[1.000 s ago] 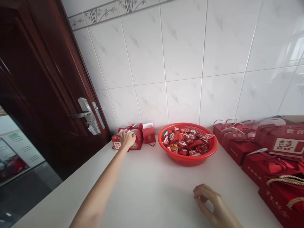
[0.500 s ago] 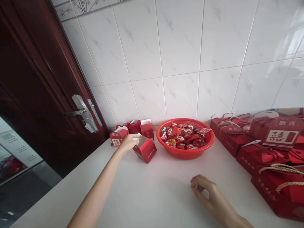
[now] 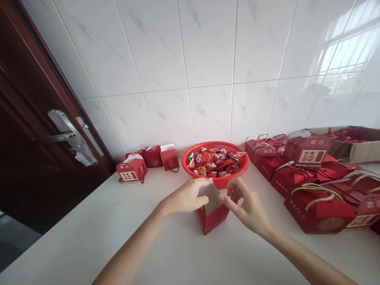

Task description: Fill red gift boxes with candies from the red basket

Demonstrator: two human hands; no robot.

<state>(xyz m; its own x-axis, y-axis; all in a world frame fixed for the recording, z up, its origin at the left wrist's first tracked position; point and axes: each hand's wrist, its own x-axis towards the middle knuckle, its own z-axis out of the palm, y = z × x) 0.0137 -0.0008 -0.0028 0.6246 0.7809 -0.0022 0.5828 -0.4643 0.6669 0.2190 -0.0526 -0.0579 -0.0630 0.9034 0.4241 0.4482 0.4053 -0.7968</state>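
A red paper gift box stands tilted on the white table, its open top showing a grey-brown inside. My left hand grips the box's left wall between thumb and fingers, the fingertips partly hidden behind the wall. On the box's right side is my right hand, fingers bent and apart from the thumb. The right thumb tip is at the box's upper rim; whether it presses on it I cannot tell. Just behind the box sits a red plastic basket full of wrapped candies.
Several red gift boxes stand at the back left by the tiled wall. More boxes with rope handles crowd the right side, and a cardboard carton lies behind them. A dark wooden door is on the left.
My left hand has brought the open red box from the back left to in front of the basket. My right hand has moved up beside it. The view has turned right.
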